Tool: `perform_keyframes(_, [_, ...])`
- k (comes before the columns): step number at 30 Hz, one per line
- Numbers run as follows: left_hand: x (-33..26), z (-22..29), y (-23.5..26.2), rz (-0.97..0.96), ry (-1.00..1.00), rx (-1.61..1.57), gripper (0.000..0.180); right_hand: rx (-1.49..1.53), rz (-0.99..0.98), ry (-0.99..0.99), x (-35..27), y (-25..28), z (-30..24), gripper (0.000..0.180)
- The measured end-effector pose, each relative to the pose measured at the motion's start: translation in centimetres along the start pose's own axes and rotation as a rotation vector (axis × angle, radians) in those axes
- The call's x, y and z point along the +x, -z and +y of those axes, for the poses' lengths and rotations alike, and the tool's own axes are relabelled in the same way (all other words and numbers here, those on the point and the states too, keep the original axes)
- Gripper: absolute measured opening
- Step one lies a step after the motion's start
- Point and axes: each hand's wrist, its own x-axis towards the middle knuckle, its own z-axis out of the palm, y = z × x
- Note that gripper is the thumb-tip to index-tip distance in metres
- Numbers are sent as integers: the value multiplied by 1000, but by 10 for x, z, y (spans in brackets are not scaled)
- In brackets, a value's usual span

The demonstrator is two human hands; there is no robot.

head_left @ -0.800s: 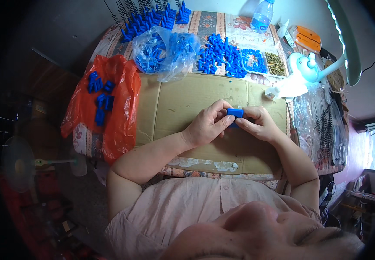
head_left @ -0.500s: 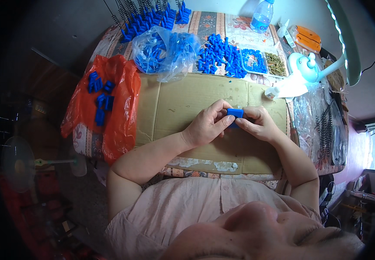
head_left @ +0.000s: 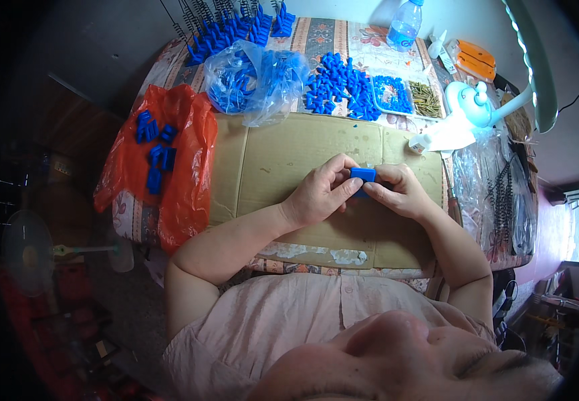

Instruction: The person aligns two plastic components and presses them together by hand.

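Note:
Over the middle of a brown cardboard sheet (head_left: 303, 150), both my hands hold one small blue plastic block (head_left: 363, 174) with a flat square top. My left hand (head_left: 324, 192) pinches it from the left, its thumb against the near face. From the right, the thumb and fingers of my right hand (head_left: 398, 190) close on the same piece. The underside of the block and several fingertips are hidden.
An orange plastic bag (head_left: 189, 160) with blue blocks lies left. Along the back are a clear bag of blue parts (head_left: 256, 80), a blue pile (head_left: 343, 87), a tray of small blue pieces (head_left: 392, 94), brass-coloured screws (head_left: 426, 99) and a lamp (head_left: 470, 107). A screwdriver (head_left: 454, 204) lies right.

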Motion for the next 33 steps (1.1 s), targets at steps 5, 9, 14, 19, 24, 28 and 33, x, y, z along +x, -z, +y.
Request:
perform_keyframes(5, [0,-1,0,2,-5,-4,16,-8,0,8,0,0,-2,19])
perform_keyframes(9, [0,-1,0,4,-1,-6,16,26,-4,0,1,0,-7,19])
perform_keyframes(14, [0,0,0,1,0,3,16,17,-9,5,1,1,-3,19])
perform_keyframes(19, [0,1,0,2,0,5,16,1,-2,8,1,0,-4,19])
perform_keyframes(24, [0,0,-3,32,-20,-1,14,-16,-9,10,1,1,-3,18])
perform_keyframes(28, [1,0,-4,58,-44,-18,13,-8,9,34,1,0,-3,18])
perform_keyframes(33, [0,0,0,-1,-8,5,17,-10,4,18,0,0,0,19])
